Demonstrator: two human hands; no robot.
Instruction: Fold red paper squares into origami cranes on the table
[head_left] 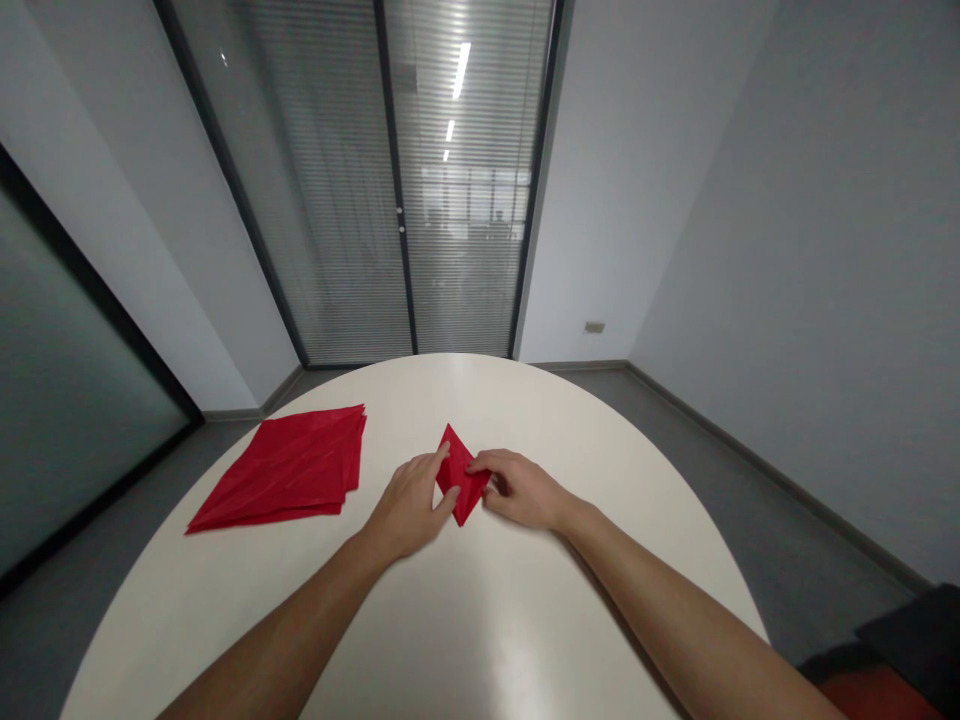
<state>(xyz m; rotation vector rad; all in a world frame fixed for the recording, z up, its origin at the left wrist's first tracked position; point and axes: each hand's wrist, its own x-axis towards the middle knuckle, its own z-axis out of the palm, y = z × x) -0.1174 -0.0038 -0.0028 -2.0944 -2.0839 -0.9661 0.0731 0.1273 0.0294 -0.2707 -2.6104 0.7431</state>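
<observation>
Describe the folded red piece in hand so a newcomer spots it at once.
On the round white table, follow both forearms to where the left hand and right hand meet near the middle. Pinched between them lies the folded red piece. Unlike the large flat stack of red sheets to its left, it is a small pointed diamond.

Left hand (409, 505): palm down, fingers stretched forward, thumb drawn in toward index tip. Right hand (521, 490): palm down, fingers curled, tips pinched. Forearms bare, reaching forward, converging. Hands close together, not touching.
</observation>
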